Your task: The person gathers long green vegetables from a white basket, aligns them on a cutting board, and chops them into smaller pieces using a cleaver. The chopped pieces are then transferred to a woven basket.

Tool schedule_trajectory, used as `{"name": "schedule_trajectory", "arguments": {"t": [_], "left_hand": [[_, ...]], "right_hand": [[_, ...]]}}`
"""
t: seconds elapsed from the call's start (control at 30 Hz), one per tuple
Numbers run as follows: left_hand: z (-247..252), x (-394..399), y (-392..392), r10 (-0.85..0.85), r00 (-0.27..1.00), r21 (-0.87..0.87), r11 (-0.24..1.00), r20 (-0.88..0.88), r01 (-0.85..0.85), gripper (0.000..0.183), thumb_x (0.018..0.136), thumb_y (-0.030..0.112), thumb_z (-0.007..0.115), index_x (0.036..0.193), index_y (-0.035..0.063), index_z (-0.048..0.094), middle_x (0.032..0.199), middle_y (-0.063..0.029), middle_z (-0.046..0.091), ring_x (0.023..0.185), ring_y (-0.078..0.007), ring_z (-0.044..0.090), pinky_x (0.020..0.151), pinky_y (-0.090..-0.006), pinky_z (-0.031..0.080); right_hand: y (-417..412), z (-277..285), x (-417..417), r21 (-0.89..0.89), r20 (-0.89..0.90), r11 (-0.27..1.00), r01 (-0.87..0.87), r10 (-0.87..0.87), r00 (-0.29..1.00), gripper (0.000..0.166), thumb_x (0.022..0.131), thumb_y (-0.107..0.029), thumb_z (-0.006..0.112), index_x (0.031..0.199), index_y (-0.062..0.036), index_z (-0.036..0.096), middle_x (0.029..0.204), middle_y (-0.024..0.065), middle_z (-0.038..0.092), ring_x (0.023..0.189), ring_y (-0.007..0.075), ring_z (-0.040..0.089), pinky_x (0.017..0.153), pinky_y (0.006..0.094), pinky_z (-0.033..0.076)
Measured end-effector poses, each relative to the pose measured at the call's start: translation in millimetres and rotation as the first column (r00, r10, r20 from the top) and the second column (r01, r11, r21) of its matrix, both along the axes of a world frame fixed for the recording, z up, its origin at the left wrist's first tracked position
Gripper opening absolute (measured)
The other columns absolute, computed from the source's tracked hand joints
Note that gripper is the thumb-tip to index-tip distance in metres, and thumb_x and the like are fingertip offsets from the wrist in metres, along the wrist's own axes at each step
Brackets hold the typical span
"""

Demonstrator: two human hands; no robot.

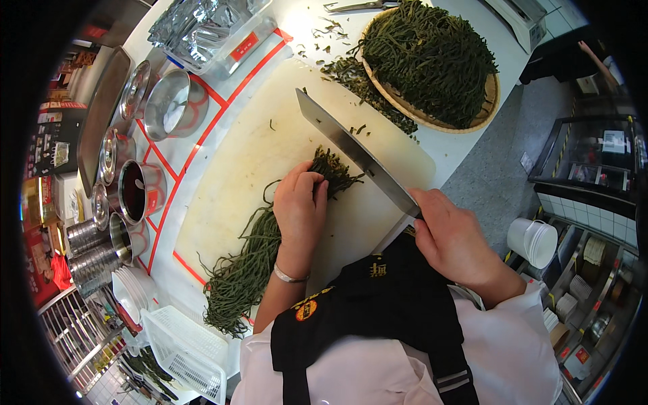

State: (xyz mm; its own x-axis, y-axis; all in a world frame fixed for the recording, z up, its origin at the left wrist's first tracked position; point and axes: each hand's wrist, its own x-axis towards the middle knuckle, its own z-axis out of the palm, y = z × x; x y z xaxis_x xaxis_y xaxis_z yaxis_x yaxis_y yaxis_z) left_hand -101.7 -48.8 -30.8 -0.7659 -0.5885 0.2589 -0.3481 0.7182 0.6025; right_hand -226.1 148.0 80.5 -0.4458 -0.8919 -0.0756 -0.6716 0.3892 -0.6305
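My left hand (302, 205) grips a bundle of long dark green vegetable strands (248, 268) on a white cutting board (243, 167). Cut ends of the bundle fan out past my fingers, while the loose length trails towards the lower left over the board's edge. In my right hand (450, 238) is the handle of a cleaver (354, 149). Its broad blade points to the upper left, apart from the bundle's cut ends, and small green bits cling to it. A few chopped bits lie on the board beyond the blade.
A wicker basket (493, 101) heaped with green strands stands at the upper right, beside chopped trimmings (354, 81) and scissors (362, 6). Steel pots (174, 104) and a plastic bin (238, 48) with foil packs line the left. A white plastic basket (187, 344) sits lower left.
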Motion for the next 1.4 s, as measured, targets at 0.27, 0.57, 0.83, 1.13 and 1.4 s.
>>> {"name": "schedule_trajectory", "arguments": {"t": [0.27, 0.57, 0.83, 1.13, 1.4], "left_hand": [[-5, -7, 0, 0.020, 0.999, 0.003, 1.000, -0.035, -0.020, 0.011, 0.071, 0.005, 0.068, 0.077, 0.0043, 0.058, 0.096, -0.0114, 0.065, 0.079, -0.0308, 0.061, 0.069, -0.0396, 0.048], [1, -8, 4, 0.035, 0.999, -0.045, 0.998, -0.029, -0.036, 0.015, 0.071, 0.003, 0.067, 0.083, 0.0042, 0.058, 0.092, -0.0094, 0.062, 0.078, -0.0297, 0.058, 0.066, -0.0388, 0.047], [-2, -6, 4, 0.043, 0.999, -0.030, 0.999, 0.010, -0.043, 0.020, 0.074, 0.003, 0.065, 0.094, 0.0031, 0.062, 0.093, -0.0106, 0.061, 0.079, -0.0305, 0.059, 0.066, -0.0384, 0.049], [-8, -5, -4, 0.018, 1.000, 0.028, 0.999, -0.008, -0.018, 0.012, 0.075, 0.005, 0.065, 0.087, 0.0046, 0.064, 0.094, -0.0082, 0.062, 0.079, -0.0292, 0.061, 0.068, -0.0373, 0.051], [-13, -5, -1, 0.018, 0.999, 0.050, 0.999, -0.041, -0.016, 0.011, 0.076, 0.007, 0.065, 0.087, 0.0052, 0.064, 0.097, -0.0079, 0.063, 0.083, -0.0282, 0.062, 0.070, -0.0372, 0.052]], "right_hand": [[-3, 4, 8, 0.069, 0.065, 0.994, -0.082, 0.077, 0.995, 0.047, 0.078, -0.003, 0.056, 0.124, -0.0033, 0.043, 0.097, 0.0141, 0.055, 0.077, 0.0358, 0.059, 0.062, 0.0453, 0.048], [-5, -3, 14, 0.132, 0.032, 0.986, -0.098, 0.095, 0.995, 0.045, 0.080, -0.005, 0.053, 0.124, -0.0035, 0.042, 0.097, 0.0139, 0.054, 0.075, 0.0349, 0.060, 0.060, 0.0451, 0.049], [-21, 0, 19, 0.295, -0.039, 0.942, -0.161, 0.180, 0.983, 0.032, 0.082, -0.006, 0.049, 0.112, 0.0009, 0.040, 0.085, 0.0166, 0.054, 0.061, 0.0335, 0.062, 0.050, 0.0419, 0.051], [-43, -3, 15, 0.409, -0.037, 0.895, -0.179, 0.213, 0.976, 0.022, 0.085, -0.007, 0.047, 0.105, -0.0002, 0.039, 0.084, 0.0182, 0.057, 0.062, 0.0365, 0.062, 0.051, 0.0439, 0.051], [-67, -17, 5, 0.419, -0.006, 0.888, -0.191, 0.213, 0.977, 0.025, 0.079, -0.002, 0.053, 0.101, 0.0002, 0.040, 0.082, 0.0204, 0.060, 0.071, 0.0391, 0.062, 0.059, 0.0470, 0.050]]}}
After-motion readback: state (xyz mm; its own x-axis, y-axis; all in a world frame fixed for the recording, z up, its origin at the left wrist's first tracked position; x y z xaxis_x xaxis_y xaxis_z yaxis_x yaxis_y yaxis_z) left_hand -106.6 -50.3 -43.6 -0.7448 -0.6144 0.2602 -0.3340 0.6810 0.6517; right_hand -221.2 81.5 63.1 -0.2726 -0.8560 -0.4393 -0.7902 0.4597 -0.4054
